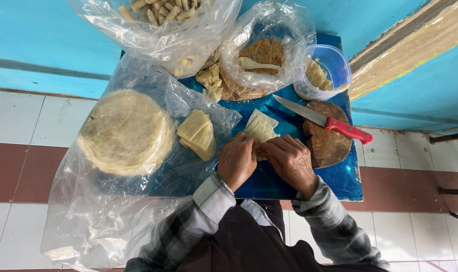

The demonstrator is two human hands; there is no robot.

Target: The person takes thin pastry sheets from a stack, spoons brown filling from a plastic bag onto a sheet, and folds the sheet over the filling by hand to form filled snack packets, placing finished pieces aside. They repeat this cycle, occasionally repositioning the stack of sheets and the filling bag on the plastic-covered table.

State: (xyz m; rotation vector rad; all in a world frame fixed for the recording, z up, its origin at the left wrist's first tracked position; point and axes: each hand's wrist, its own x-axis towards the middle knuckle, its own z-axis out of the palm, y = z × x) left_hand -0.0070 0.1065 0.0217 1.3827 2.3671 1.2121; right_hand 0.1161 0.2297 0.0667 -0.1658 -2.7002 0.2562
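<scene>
**Two hands folding a pale wrapper on a small blue table**

The left hand [237, 160] and the right hand [289, 161] are meeting over a cut wrapper piece [260, 129] lying on the blue table [340, 176]; both are curling their fingers closed onto its near edge, pinching it between them, while its far corners are fanning out beyond the knuckles; whether any filling is sitting inside is hidden under the fingers. By my reading, the rolling or folding step is under way, and carrying it on is calling for even pressure from both hands so the thin sheet is not tearing.

Just left of the hands a small stack of cut wrappers [198, 134] is resting on clear plastic, beside a round stack of whole wrappers [126, 132]; at the far edge a bag of finished rolls [161, 25] is sitting next to a bag of brown crumbly filling [262, 53] with a pale spoon in it, and a clear tub [325, 70]; a red-handled knife [323, 120] is lying across a dark round board [330, 143] to the right.

The table is standing on a floor of white and reddish-brown tiles, against a turquoise wall [32, 35].
</scene>
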